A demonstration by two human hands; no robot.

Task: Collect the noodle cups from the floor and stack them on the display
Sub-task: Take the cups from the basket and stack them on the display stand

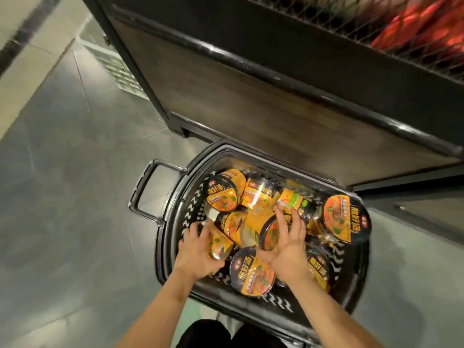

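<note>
A black plastic shopping basket [173, 217] with a zigzag-cut wall sits on the grey tiled floor [75, 172], its handle [148, 189] sticking out to the left, and it is heaped with noodle cups lying every which way. At the near left of the basket the left hand [198, 249] curls its fingers round a small tilted cup [219, 246], gripping it by the side. Just right of that lies a cup on its side [261, 227], yellow wall with a black rim and an orange lid, and the right hand [288, 244] reaches over it with fingers spread and fairly straight, fingertips touching the packs beyond; whether the thumb presses the cup I cannot tell. Below the hands a lid-up cup [252, 271] shows a black top with yellow characters and a bowl picture. At the far left another cup [223, 195] leans on the basket wall, and at the right a large lid [344, 218] faces up. All are wrapped in shiny film, and blur makes the print unreadable. Beyond the basket stands the dark display stand [251, 96], its top cut off, with blurred red packs [426, 28] behind wire mesh at the far right.
</note>
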